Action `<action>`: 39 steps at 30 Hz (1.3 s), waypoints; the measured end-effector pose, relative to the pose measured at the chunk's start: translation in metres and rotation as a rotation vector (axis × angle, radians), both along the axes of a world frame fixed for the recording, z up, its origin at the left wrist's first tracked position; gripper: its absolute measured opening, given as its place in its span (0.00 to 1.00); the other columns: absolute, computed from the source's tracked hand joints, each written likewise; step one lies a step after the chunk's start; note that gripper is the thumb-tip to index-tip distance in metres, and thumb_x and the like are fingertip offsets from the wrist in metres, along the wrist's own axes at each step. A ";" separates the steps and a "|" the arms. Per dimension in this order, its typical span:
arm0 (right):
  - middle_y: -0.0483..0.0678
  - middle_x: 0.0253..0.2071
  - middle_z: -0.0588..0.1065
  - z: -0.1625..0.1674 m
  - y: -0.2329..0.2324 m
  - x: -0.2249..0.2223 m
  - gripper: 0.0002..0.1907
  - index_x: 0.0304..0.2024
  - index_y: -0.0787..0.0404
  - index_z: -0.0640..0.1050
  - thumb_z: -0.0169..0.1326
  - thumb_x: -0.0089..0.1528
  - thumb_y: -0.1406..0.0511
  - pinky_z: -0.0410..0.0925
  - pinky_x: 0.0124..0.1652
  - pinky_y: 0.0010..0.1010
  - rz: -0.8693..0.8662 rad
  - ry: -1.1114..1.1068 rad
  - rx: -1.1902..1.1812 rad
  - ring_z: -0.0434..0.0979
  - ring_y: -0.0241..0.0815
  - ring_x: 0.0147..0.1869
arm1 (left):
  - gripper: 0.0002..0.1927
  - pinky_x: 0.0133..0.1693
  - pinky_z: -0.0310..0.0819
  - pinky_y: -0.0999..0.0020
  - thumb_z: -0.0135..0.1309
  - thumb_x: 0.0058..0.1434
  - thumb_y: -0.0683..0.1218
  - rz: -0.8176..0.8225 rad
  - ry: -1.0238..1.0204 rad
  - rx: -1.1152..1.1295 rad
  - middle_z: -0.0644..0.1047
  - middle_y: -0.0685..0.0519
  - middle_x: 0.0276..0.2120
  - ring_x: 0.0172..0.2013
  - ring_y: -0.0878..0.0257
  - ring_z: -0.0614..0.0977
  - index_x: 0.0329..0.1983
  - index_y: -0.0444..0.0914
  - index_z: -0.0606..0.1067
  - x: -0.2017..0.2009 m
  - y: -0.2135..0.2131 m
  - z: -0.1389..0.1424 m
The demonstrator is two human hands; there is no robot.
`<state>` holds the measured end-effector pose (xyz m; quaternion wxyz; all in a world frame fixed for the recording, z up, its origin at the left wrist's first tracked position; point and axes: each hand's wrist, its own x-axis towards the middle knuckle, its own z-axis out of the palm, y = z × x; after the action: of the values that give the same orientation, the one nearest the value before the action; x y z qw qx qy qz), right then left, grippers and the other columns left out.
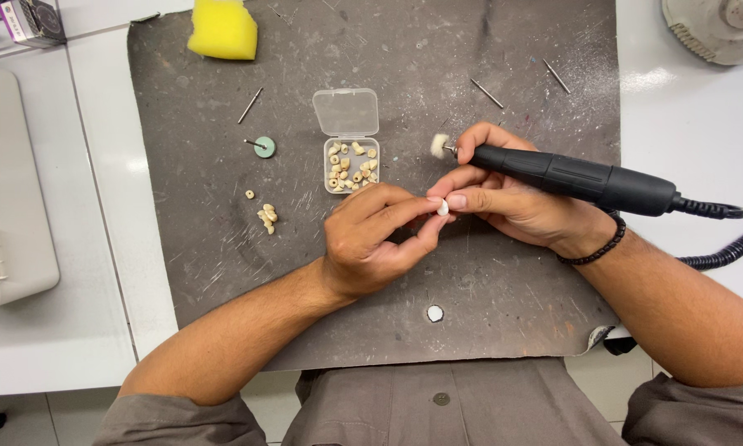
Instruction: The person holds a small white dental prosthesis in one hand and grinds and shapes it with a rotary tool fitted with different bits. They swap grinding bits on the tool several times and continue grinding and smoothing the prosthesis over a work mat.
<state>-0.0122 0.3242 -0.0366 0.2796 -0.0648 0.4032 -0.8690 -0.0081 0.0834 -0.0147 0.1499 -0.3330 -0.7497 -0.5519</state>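
**Small white piece pinched between two hands over a scuffed mat**

The left hand (371, 239) pinches a small white piece (443, 207) between thumb and fingertips, and the right hand's fingers touch it too. The right hand (503, 194) is closed around a black handheld tool (578, 175) — its fluffy white tip (439, 144) sits just above the piece, apart from it. A coiled cable (722, 252) trails off to the right.

Beyond the hands, an open clear box (351, 153) holds many small pale pieces, and a few loose ones (266, 216) lie to its left. A green disc (264, 147), thin metal pins (487, 93) and a yellow sponge (223, 30) rest on the grey mat (206, 248).
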 end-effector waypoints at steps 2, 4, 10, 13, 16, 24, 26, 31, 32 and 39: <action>0.64 0.51 0.80 0.000 -0.001 -0.001 0.18 0.55 0.62 0.63 0.53 0.68 0.79 0.80 0.54 0.32 0.001 -0.011 0.020 0.83 0.48 0.55 | 0.15 0.32 0.78 0.71 0.71 0.58 0.36 -0.004 -0.022 -0.001 0.80 0.54 0.35 0.32 0.66 0.82 0.46 0.38 0.80 0.000 -0.001 0.000; 0.64 0.52 0.79 -0.001 -0.001 -0.001 0.19 0.55 0.62 0.63 0.53 0.67 0.80 0.79 0.56 0.33 -0.003 0.000 0.032 0.83 0.49 0.57 | 0.15 0.32 0.78 0.71 0.71 0.58 0.36 0.003 -0.033 -0.003 0.80 0.54 0.35 0.31 0.66 0.82 0.46 0.37 0.80 0.000 -0.001 0.000; 0.65 0.54 0.78 -0.003 -0.001 -0.002 0.20 0.55 0.61 0.63 0.53 0.67 0.81 0.78 0.59 0.35 -0.005 0.018 0.027 0.81 0.51 0.61 | 0.15 0.32 0.78 0.71 0.71 0.58 0.36 0.016 -0.035 0.002 0.80 0.54 0.35 0.31 0.67 0.82 0.46 0.37 0.80 0.000 0.000 0.000; 0.65 0.54 0.78 -0.003 0.000 -0.002 0.19 0.55 0.61 0.64 0.52 0.67 0.81 0.78 0.59 0.34 -0.006 0.031 0.025 0.81 0.51 0.60 | 0.16 0.31 0.78 0.72 0.71 0.57 0.37 0.001 -0.048 -0.004 0.79 0.54 0.36 0.31 0.67 0.81 0.47 0.37 0.80 -0.001 -0.001 0.001; 0.64 0.55 0.78 -0.002 0.000 -0.002 0.19 0.54 0.61 0.64 0.52 0.67 0.81 0.78 0.59 0.33 -0.018 0.027 0.019 0.81 0.50 0.60 | 0.18 0.31 0.78 0.74 0.69 0.58 0.36 -0.016 -0.095 0.013 0.79 0.53 0.37 0.32 0.68 0.81 0.51 0.35 0.79 0.000 -0.002 0.002; 0.63 0.52 0.79 -0.002 0.000 -0.001 0.20 0.54 0.61 0.65 0.53 0.66 0.82 0.78 0.57 0.34 -0.072 0.005 0.057 0.82 0.50 0.59 | 0.13 0.32 0.74 0.76 0.57 0.67 0.33 0.012 -0.222 0.078 0.79 0.52 0.38 0.32 0.69 0.79 0.53 0.35 0.79 -0.001 -0.006 -0.001; 0.63 0.52 0.79 -0.002 -0.001 -0.001 0.19 0.54 0.61 0.65 0.53 0.66 0.81 0.79 0.57 0.35 -0.076 0.001 0.064 0.82 0.51 0.59 | 0.13 0.31 0.73 0.76 0.56 0.67 0.33 0.001 -0.223 0.082 0.78 0.52 0.38 0.31 0.69 0.79 0.54 0.35 0.79 -0.001 -0.006 -0.002; 0.63 0.52 0.79 -0.001 -0.003 -0.001 0.19 0.54 0.60 0.64 0.53 0.66 0.81 0.79 0.56 0.35 -0.094 -0.020 0.071 0.82 0.51 0.58 | 0.13 0.31 0.73 0.76 0.56 0.68 0.33 -0.008 -0.229 0.088 0.78 0.53 0.38 0.31 0.70 0.79 0.54 0.35 0.79 -0.001 -0.006 -0.003; 0.63 0.52 0.79 0.000 -0.003 -0.001 0.19 0.54 0.60 0.64 0.53 0.66 0.81 0.79 0.55 0.34 -0.095 -0.018 0.074 0.82 0.51 0.58 | 0.13 0.31 0.73 0.76 0.56 0.68 0.33 -0.004 -0.229 0.087 0.78 0.53 0.38 0.31 0.70 0.79 0.54 0.35 0.79 0.000 -0.006 -0.003; 0.62 0.51 0.79 0.002 -0.004 -0.002 0.19 0.54 0.60 0.64 0.53 0.67 0.80 0.80 0.52 0.32 -0.092 -0.004 0.087 0.83 0.50 0.57 | 0.13 0.30 0.73 0.76 0.56 0.67 0.33 -0.007 -0.225 0.088 0.78 0.53 0.37 0.33 0.69 0.78 0.53 0.35 0.79 -0.002 -0.006 -0.003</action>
<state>-0.0138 0.3198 -0.0348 0.2426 -0.0321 0.4427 -0.8626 -0.0097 0.0774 -0.0179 0.0772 -0.2646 -0.7359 -0.6185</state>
